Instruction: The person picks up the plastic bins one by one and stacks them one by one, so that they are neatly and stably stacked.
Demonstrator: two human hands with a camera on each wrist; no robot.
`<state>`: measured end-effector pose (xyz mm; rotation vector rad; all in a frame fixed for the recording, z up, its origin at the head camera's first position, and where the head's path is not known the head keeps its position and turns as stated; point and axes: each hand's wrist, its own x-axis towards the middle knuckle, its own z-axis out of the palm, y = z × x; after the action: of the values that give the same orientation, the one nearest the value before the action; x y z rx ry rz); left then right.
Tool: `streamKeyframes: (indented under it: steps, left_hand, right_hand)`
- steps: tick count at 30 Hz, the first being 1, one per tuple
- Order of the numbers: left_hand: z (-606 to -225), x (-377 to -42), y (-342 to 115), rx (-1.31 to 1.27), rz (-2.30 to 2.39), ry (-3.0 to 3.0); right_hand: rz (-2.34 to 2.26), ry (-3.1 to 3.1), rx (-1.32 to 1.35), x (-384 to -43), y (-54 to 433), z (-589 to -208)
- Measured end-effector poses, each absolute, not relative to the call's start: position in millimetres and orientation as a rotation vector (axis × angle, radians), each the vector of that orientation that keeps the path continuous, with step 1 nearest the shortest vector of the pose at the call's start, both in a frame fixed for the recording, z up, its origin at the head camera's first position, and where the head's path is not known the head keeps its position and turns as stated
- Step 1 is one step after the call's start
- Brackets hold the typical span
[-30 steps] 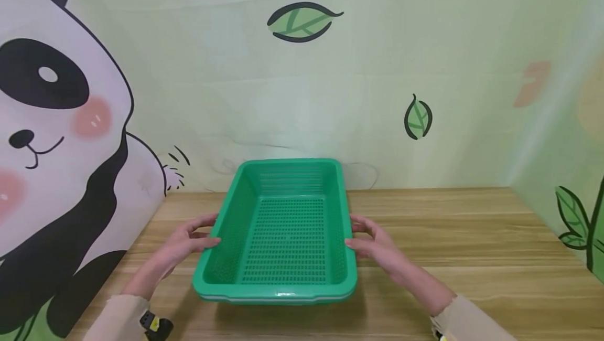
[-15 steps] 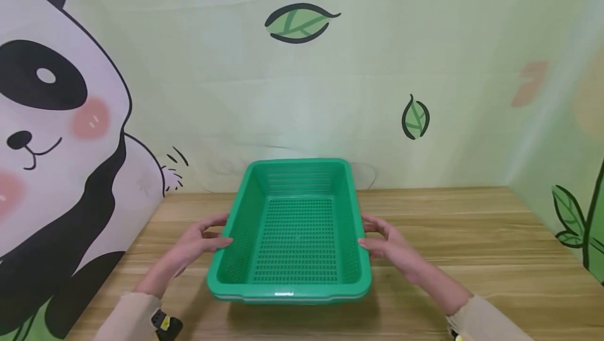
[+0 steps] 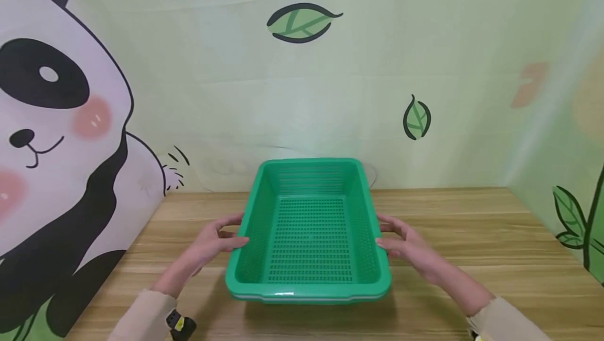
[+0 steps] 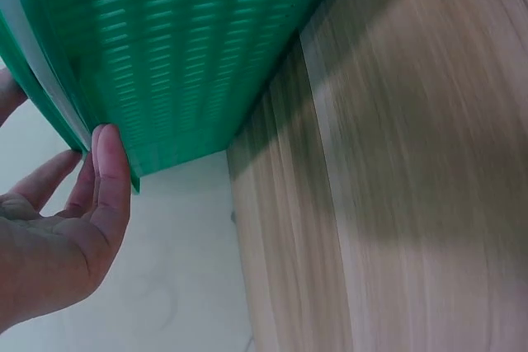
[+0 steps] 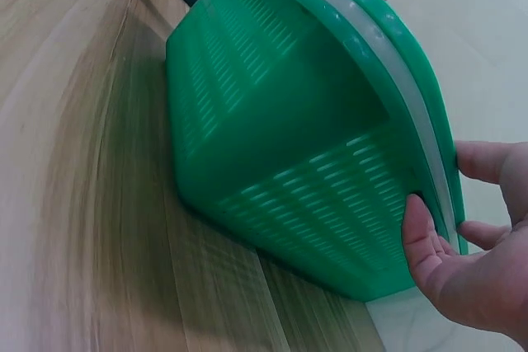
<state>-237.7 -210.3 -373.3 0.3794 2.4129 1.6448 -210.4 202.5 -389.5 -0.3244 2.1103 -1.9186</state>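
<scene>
A rectangular green plastic basket (image 3: 309, 291) with a perforated floor and slotted walls stands lengthwise before me, with nothing inside. A pale strip runs between two green rims, as though baskets were nested. My left hand (image 3: 212, 244) grips the left rim, its thumb on top and fingertips (image 4: 110, 150) curled beneath the lip. On the opposite long side, my right hand (image 3: 415, 251) pinches the rim the same way; its fingers (image 5: 422, 241) press against the outer wall in the right wrist view. The basket's base is low over the wooden table, shadow around it.
The wood-grain table (image 3: 472, 236) extends to both sides of the basket. Behind it hangs a pale green backdrop (image 3: 226, 105) printed with leaves, close to the basket's far end. A large printed panda (image 3: 104, 120) covers the left side.
Both hands have moved the basket steadily to the right across the table, keeping the same grip on its two long rims.
</scene>
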Motion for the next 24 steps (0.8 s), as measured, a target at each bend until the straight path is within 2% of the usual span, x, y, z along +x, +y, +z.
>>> streamKeyframes:
  steps: [24]
  left_hand:
    - [-366.8, -231.6, -171.0, 0.318, 1.661, 2.42]
  right_hand:
    - [-1.891, 2.126, -0.343, -208.0, 237.9, -391.1]
